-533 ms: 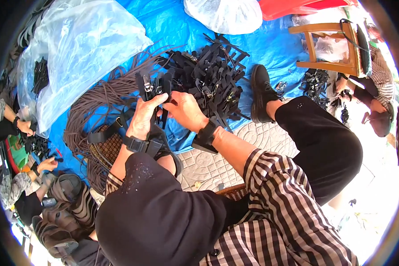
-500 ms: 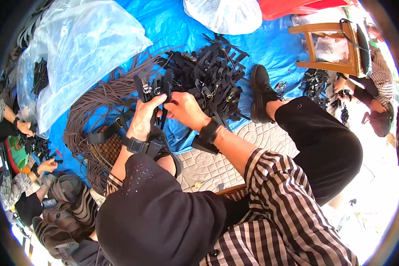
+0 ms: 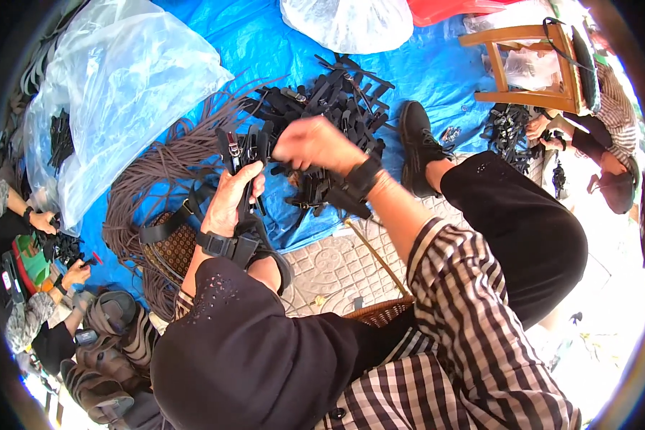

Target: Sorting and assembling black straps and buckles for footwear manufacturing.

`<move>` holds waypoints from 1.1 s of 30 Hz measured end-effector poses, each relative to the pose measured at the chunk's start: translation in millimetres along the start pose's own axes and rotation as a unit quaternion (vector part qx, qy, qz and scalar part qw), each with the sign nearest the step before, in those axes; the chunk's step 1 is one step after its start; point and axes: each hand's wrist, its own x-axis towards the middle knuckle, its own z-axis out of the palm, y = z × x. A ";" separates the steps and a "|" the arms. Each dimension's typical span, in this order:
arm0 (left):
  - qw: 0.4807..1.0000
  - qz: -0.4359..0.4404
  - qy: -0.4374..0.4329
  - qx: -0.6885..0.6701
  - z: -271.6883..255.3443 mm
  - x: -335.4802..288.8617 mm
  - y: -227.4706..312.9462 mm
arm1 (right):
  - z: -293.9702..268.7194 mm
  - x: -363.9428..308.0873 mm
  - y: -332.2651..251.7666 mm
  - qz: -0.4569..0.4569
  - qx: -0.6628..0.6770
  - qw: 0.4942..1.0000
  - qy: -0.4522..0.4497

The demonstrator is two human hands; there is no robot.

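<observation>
My left hand is wrapped round a small bunch of short black straps with metal buckles, held upright with their ends above the thumb. My right hand is smeared by motion just to the right of the bunch, apart from it, and hangs over the near part of a large heap of black buckled straps. Its fingers look bent, but whether anything is in them cannot be seen. The heap lies on a blue tarp.
Left of the heap lie a long bundle of brown cords, a patterned bag and a clear plastic sheet. A white bag and a wooden stool are farther off. Other people handle straps at both sides. My black shoe rests beside the heap.
My right hand has left the bunch of straps and moved up and right over the heap. The left hand still grips the bunch, nearly in place.
</observation>
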 end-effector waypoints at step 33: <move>0.990 0.093 0.020 -0.109 3.4 4.4 10.1 | 88.0 -7.3 0.2 -0.080 -0.327 0.924 0.183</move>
